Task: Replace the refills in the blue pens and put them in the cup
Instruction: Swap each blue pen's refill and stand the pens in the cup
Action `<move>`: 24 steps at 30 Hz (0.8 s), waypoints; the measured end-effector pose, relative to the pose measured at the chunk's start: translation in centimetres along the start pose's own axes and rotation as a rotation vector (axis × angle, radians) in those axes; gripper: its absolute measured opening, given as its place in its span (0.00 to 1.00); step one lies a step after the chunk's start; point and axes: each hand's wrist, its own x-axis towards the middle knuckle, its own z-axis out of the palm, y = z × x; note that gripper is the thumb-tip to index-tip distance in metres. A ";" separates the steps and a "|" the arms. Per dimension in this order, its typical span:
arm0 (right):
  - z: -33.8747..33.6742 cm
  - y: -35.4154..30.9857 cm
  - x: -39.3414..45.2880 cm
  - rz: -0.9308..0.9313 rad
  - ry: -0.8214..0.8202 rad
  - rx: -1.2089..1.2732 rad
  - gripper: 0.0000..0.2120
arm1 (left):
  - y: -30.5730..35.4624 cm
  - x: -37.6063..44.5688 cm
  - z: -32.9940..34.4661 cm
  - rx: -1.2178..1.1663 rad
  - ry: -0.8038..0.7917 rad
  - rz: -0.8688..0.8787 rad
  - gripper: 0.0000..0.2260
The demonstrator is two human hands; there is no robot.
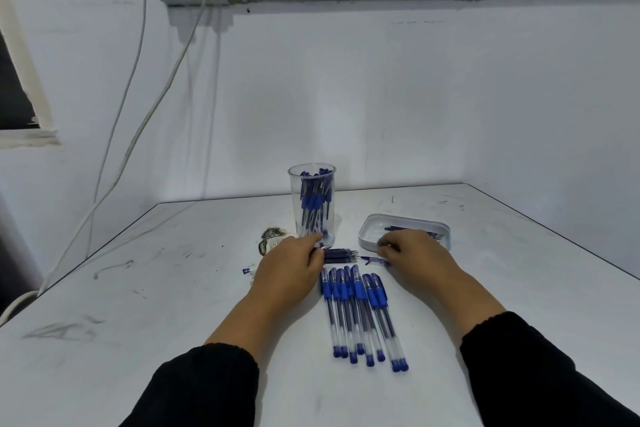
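Observation:
A clear plastic cup (312, 204) with several blue pens in it stands at mid-table. In front of it lies a small bundle of refills (341, 254). My left hand (289, 269) is beside the cup's base and pinches a small shiny pen part (321, 246) at the refills' left end. My right hand (414, 255) lies to the right, fingers curled over a blue pen (372, 259) whose left end sticks out on the table. A row of several blue pens (362, 312) lies between my forearms, caps pointing away from me.
A white shallow tray (370, 230) holding dark refills sits just behind my right hand. A small blue pen piece (246, 271) lies left of my left hand, and a dark smudge (272, 236) marks the table left of the cup. Cables hang along the wall at left.

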 end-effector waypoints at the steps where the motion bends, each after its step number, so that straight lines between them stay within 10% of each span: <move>1: 0.0 -0.3 0.1 -0.018 0.024 0.066 0.09 | 0.0 0.0 0.1 -0.007 0.005 0.009 0.14; 10: 1.1 -3.8 -0.4 -0.122 -0.070 0.366 0.10 | 0.2 0.2 0.4 0.071 0.143 0.303 0.08; 24: 1.2 -3.9 -0.2 -0.026 -0.047 0.622 0.06 | 1.1 0.2 0.3 0.059 0.207 0.297 0.08</move>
